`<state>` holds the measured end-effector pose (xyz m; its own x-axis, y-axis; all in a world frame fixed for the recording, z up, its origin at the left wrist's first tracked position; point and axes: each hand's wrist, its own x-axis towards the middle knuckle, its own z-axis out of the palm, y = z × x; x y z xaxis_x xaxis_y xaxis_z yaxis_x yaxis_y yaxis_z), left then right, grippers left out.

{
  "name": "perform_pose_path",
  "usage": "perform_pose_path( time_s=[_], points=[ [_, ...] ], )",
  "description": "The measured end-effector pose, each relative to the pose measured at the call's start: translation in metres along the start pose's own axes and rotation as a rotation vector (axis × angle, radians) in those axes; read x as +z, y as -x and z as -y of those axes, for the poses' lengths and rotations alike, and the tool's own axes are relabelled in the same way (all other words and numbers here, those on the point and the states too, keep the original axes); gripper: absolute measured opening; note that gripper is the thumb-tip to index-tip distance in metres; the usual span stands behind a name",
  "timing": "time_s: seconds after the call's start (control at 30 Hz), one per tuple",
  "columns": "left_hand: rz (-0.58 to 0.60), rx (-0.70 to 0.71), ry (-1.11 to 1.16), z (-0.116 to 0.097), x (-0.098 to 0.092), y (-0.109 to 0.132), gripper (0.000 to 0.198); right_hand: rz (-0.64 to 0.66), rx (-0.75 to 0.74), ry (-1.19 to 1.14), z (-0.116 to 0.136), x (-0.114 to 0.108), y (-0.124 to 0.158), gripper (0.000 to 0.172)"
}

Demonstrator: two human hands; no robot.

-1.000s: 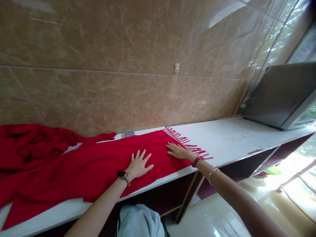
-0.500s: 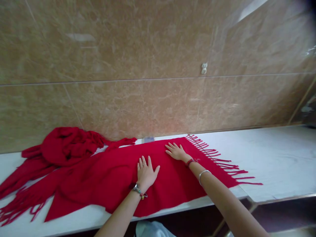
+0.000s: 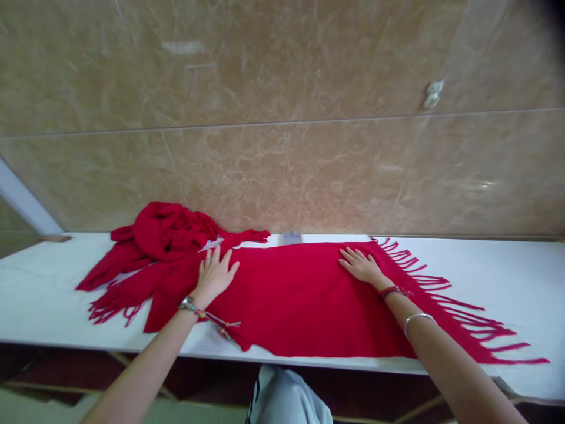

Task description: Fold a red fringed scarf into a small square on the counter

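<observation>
A long red scarf (image 3: 300, 294) with fringed ends lies spread on a white counter (image 3: 39, 294). Its right part is flat, with the fringe (image 3: 459, 312) trailing right. Its left part is bunched in a heap (image 3: 163, 232) against the wall. My left hand (image 3: 215, 274) lies flat on the scarf near the heap, fingers spread. My right hand (image 3: 362, 265) lies flat on the scarf by the fringed end, fingers stretched out. Both wrists wear bracelets.
A brown marble-tiled wall (image 3: 282, 118) rises directly behind the counter, with a small white hook (image 3: 431, 94) on it. A small grey card-like object (image 3: 292, 237) stands at the wall behind the scarf. Below the counter front I see pale grey clothing (image 3: 286, 397).
My left hand has slid left along the scarf toward the bunched heap. My view has swung left, so the dark appliance at the right is gone from sight. My right hand stays near the fringe.
</observation>
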<state>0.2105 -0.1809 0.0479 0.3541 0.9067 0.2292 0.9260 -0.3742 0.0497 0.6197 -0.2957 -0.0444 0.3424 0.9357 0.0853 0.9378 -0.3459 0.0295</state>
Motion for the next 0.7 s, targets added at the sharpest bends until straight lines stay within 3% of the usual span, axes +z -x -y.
perform_pose_path(
  time_s=[0.1, 0.13, 0.2, 0.27, 0.33, 0.4, 0.5, 0.6, 0.7],
  points=[
    [-0.082, -0.219, 0.008, 0.081, -0.006, -0.005, 0.053, -0.007, -0.043, 0.033, -0.005, 0.006, -0.001, 0.051],
    [-0.073, -0.234, 0.036, 0.103, -0.007, -0.003, 0.052, -0.010, -0.055, 0.039, -0.007, 0.008, -0.001, 0.050],
    [0.077, -0.154, 0.165, 0.137, -0.009, 0.005, 0.052, -0.018, -0.071, 0.037, -0.009, 0.012, -0.002, 0.049],
    [0.212, -0.033, 0.274, 0.153, -0.008, 0.017, 0.056, -0.028, -0.057, 0.018, -0.011, 0.015, -0.003, 0.049],
    [0.247, 0.062, 0.393, 0.152, -0.004, 0.028, 0.065, -0.044, -0.033, -0.007, -0.011, 0.017, -0.004, 0.049],
    [0.164, 0.086, 0.535, 0.141, 0.002, 0.032, 0.072, -0.067, -0.017, -0.029, -0.010, 0.018, -0.004, 0.049],
    [0.041, 0.000, 0.622, 0.120, 0.003, 0.022, 0.056, -0.103, 0.016, -0.060, -0.007, 0.016, -0.004, 0.049],
    [-0.059, -0.016, 0.668, 0.099, -0.018, -0.004, 0.039, -0.119, 0.043, -0.074, -0.004, 0.013, -0.003, 0.050],
    [-0.225, 0.035, 0.750, 0.062, -0.057, -0.028, 0.048, -0.118, 0.044, -0.068, -0.002, 0.010, -0.004, 0.050]
  ],
)
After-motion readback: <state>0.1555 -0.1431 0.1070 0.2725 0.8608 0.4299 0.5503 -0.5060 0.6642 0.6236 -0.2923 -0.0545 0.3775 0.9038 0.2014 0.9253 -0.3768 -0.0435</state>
